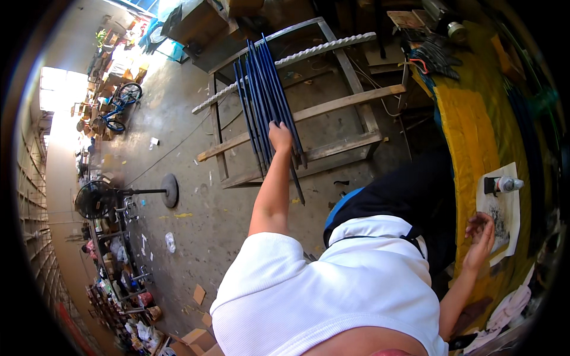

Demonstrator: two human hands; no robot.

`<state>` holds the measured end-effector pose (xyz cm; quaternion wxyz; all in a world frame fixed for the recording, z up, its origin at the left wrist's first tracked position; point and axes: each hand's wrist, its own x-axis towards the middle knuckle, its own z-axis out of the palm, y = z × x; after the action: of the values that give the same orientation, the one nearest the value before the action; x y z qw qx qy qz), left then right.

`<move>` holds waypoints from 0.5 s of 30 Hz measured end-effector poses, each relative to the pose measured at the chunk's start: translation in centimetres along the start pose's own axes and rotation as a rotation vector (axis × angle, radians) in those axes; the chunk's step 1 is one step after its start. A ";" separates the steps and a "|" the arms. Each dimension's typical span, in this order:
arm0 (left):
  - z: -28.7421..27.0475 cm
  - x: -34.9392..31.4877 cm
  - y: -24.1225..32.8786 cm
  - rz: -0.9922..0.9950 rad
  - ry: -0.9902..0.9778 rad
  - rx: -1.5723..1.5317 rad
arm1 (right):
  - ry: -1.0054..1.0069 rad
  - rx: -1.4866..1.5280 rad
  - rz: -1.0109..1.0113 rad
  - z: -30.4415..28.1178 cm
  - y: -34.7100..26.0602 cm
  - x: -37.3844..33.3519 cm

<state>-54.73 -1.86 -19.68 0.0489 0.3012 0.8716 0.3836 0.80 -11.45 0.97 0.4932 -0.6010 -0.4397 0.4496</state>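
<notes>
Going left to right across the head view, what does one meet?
Standing fan → round base plate on the floor → bundle of dark blue rods gripped by the left hand → right hand → spray can on the paper sheet.

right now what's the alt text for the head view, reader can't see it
The person's left hand grips a bundle of dark blue rods over a wooden frame, while the right hand rests open on stained paper.
</notes>
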 end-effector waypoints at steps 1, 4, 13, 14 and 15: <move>0.4 0.6 -0.1 0.004 0.002 0.042 | 0.007 0.006 0.012 -0.1 0.1 0.0; 1.2 2.1 -1.0 0.101 0.006 0.203 | 0.032 -0.008 0.049 0.4 0.1 -0.2; 0.7 2.6 -0.3 -0.003 -0.109 0.498 | 0.011 -0.062 0.115 1.8 0.0 -1.7; 0.8 2.5 -1.1 0.051 -0.076 0.541 | 0.019 -0.056 0.121 1.8 0.2 -1.9; 1.1 2.4 -1.6 0.112 -0.045 0.581 | 0.033 -0.048 0.128 1.6 0.5 -2.3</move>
<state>-57.09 -0.61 -21.24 -0.0413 0.3584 0.9257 0.1132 -1.19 -13.45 0.53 0.4560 -0.6469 -0.4030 0.4595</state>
